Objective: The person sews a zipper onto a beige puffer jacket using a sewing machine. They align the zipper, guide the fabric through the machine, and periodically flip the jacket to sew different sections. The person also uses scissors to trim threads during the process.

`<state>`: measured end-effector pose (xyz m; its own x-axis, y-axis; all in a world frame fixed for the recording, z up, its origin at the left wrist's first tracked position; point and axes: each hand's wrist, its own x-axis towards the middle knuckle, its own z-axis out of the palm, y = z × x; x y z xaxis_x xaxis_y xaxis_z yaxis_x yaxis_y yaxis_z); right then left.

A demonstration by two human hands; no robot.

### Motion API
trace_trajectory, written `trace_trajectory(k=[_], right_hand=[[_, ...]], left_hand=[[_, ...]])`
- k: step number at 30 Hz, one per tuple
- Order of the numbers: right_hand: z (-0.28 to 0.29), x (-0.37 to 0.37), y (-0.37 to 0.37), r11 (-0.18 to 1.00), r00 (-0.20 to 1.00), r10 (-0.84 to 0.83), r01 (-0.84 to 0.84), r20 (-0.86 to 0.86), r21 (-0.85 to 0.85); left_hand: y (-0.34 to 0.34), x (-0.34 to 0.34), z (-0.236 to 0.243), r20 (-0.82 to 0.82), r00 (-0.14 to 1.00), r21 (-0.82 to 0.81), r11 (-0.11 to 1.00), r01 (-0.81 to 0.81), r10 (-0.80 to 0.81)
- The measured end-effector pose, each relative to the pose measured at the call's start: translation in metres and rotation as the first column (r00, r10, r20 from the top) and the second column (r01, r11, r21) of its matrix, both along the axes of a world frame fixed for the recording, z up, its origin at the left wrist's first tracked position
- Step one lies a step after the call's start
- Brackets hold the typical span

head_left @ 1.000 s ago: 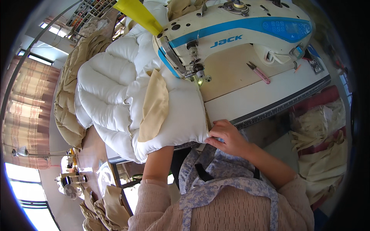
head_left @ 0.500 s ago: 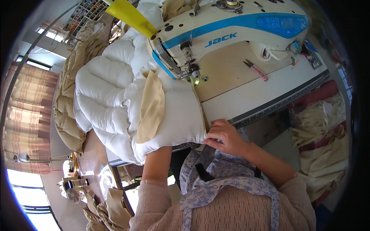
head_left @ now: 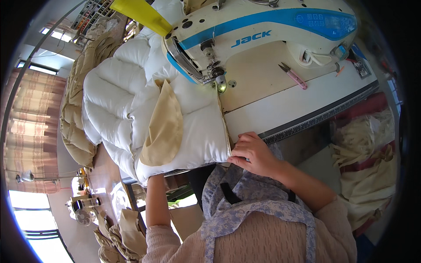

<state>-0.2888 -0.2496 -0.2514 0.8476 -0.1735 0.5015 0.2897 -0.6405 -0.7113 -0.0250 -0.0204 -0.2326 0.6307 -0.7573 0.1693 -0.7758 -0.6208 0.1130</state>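
A puffy white padded garment piece (head_left: 199,136) lies on the sewing machine bed, its right edge running up to the lit needle area of the sewing machine (head_left: 258,37). At the near right corner of this piece, my right hand (head_left: 251,151) is closed, thumb and fingers pinching the edge. My left forearm (head_left: 157,201) goes in beneath the near edge, and the hand itself is hidden under the padding. On top rests a beige fabric piece (head_left: 164,127), long and rounded at its near end.
Pink-handled thread snips (head_left: 294,78) lie on the machine table. A ruler strip (head_left: 324,113) follows the table's front edge. Beige padded garments (head_left: 79,105) are heaped at the left, with fabric pieces (head_left: 366,175) at the right. A yellow cone-shaped object (head_left: 142,16) leans by the machine head.
My left forearm has shifted left under the padding. The near part of the white piece and the beige fabric moved left with it; my right hand keeps its pinch on the corner.
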Motion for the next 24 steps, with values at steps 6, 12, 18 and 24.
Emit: trace_trajectory(k=[6, 12, 18, 24], right_hand=[[-0.002, 0.001, -0.001, 0.999, 0.999, 0.031, -0.03, -0.026, 0.02], [0.004, 0.0, -0.005, 0.999, 0.998, 0.03, -0.031, -0.051, -0.03], [0.006, 0.002, -0.009, 0.998, 0.999, 0.045, -0.045, 0.005, -0.044], [0.004, 0.005, -0.004, 0.998, 0.997, 0.057, -0.056, 0.043, -0.04]], left_hand=[[0.037, -0.088, 0.094, -0.223, 0.958, 0.513, 0.857, -0.043, 0.182], [-0.065, -0.143, 0.098, -0.173, 0.911, -0.594, 0.778, 0.207, -0.375], [-0.076, -0.03, 0.055, -0.01, 0.987, -0.175, 0.972, 0.156, -0.16], [-0.102, -0.113, 0.067, -0.228, 0.937, -0.212, 0.953, 0.218, -0.265]])
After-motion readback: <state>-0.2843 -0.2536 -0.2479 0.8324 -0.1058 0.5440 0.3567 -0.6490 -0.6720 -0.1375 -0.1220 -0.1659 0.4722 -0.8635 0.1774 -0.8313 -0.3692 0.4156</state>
